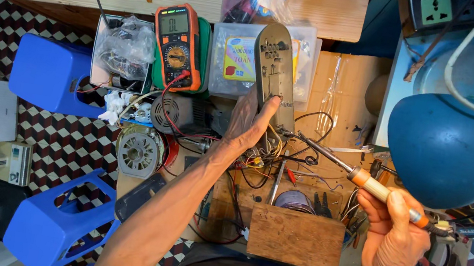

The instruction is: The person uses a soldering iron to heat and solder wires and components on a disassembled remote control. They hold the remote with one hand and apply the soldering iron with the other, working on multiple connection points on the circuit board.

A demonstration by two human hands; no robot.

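My left hand grips the lower end of a long grey plastic housing that stands tilted over a tangle of wires. My right hand holds a soldering iron with an orange and cream handle. Its metal tip points left and ends close to the base of the housing, near my left thumb. A dark cable runs off the rear of the iron to the right.
An orange multimeter and a clear plastic parts box lie behind the housing. A wooden tool box sits below. Small motors, two blue plastic stools, and a blue fan body surround the spot.
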